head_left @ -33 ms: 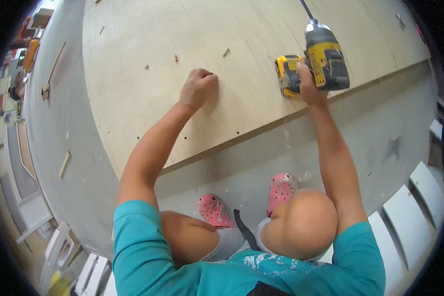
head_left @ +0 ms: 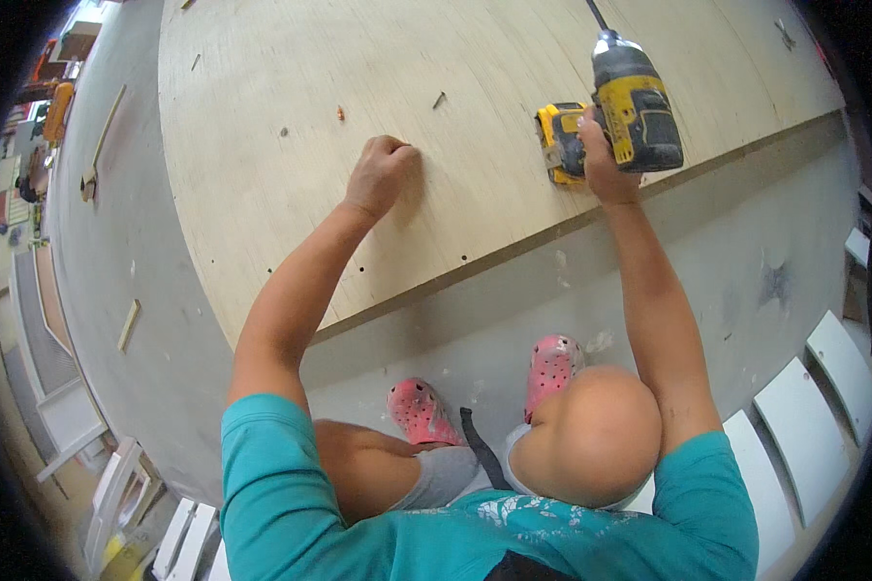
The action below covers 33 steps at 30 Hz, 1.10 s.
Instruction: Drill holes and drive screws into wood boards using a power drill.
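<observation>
A large plywood sheet (head_left: 513,184) lies low in front of me. My right hand (head_left: 608,172) grips the handle of a yellow and black cordless drill (head_left: 639,107), its long bit pointing away from me and its battery end at the left. Over the plywood my left hand (head_left: 384,176) is closed in a fist, fingers curled under; whatever it holds is hidden. Just beyond that fist lie a screw (head_left: 439,100), a small orange piece (head_left: 340,113) and a small dark round bit (head_left: 284,132). Several dark holes, one a dark hole (head_left: 361,269), line the near edge.
Wood strips, such as a thin stick (head_left: 109,136) and a short stick (head_left: 129,324), lie on the grey floor at left. White panels (head_left: 799,436) stand at lower right. My pink clogs (head_left: 422,412) are by the sheet's near edge. Metal pieces (head_left: 785,35) lie at far right.
The whole view has shifted slightly. Both hands keep nearly the same place and grip, the drill still in my right hand.
</observation>
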Available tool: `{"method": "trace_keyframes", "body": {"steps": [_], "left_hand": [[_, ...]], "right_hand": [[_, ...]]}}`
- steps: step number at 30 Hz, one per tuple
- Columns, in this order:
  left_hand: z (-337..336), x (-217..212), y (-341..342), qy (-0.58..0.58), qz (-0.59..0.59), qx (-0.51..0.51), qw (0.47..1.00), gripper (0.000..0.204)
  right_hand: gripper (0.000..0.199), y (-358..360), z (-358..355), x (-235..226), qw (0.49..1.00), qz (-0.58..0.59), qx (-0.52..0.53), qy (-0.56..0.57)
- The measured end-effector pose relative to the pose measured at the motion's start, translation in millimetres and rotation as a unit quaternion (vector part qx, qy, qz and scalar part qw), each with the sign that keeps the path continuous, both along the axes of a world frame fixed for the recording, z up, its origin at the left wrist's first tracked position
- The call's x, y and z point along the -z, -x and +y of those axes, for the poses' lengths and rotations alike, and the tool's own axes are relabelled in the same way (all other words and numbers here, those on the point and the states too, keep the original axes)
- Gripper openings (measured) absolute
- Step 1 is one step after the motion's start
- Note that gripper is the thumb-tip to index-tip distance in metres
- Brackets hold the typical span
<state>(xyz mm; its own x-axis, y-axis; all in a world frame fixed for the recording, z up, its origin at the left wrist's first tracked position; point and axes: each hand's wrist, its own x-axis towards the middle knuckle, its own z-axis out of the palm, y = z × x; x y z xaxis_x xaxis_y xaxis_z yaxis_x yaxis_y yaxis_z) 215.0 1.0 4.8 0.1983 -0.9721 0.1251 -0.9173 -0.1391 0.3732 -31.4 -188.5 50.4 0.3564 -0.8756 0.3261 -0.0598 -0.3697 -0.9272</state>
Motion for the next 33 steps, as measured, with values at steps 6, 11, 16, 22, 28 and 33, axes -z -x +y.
{"method": "trace_keyframes", "body": {"steps": [6,11,16,22,28,33], "left_hand": [[4,5,12,0.029,-0.085,-0.096,0.991,0.019],[17,-11,14,0.137,0.337,-0.419,0.832,0.021],[25,-27,7,0.372,0.84,-0.222,0.327,0.02],[-63,-14,15,0.147,0.679,-0.344,0.632,0.025],[-119,64,36,0.099,0.255,-0.24,0.931,0.018],[-43,4,-15,0.188,0.775,-0.257,0.547,0.01]], "right_hand": [[0.016,-2,-2,1,0.998,0.02,0.004,0.061],[0.016,0,-8,4,0.994,0.051,-0.003,0.1],[0.014,-4,-6,6,0.999,0.009,0.008,0.048],[0.015,-6,-9,9,0.996,0.057,-0.002,0.061],[0.035,6,-39,76,0.909,0.259,0.036,0.324],[0.039,-27,8,2,0.994,0.051,-0.054,0.075]]}}
